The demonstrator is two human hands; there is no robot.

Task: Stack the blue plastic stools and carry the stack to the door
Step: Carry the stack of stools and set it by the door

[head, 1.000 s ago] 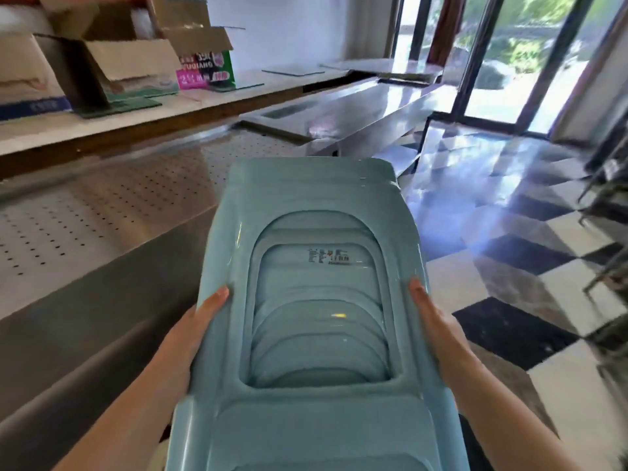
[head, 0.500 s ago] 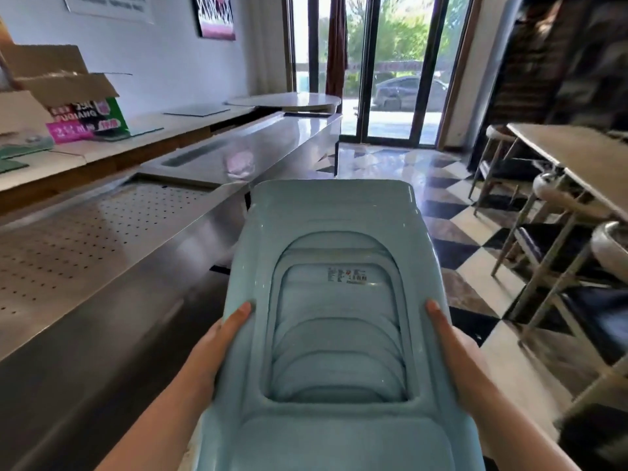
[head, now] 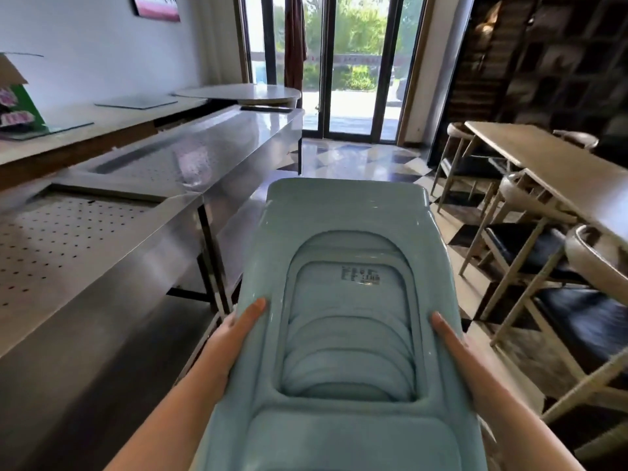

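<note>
Glossy plastic stools, shiny perforated steel counter, matt wooden table

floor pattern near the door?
Dark-and-light checkerboard tiles, glossy floor, seen in the head view, the only one.

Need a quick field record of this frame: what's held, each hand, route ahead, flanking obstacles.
held: stack of blue stools, nested, lying lengthwise away from the person
left hand: grips the stack's left side, thumb on top
right hand: grips the right side, thumb on top
ahead: glass door, checkered floor between
left flank: steel counter
right flank: wooden table, chairs
</note>
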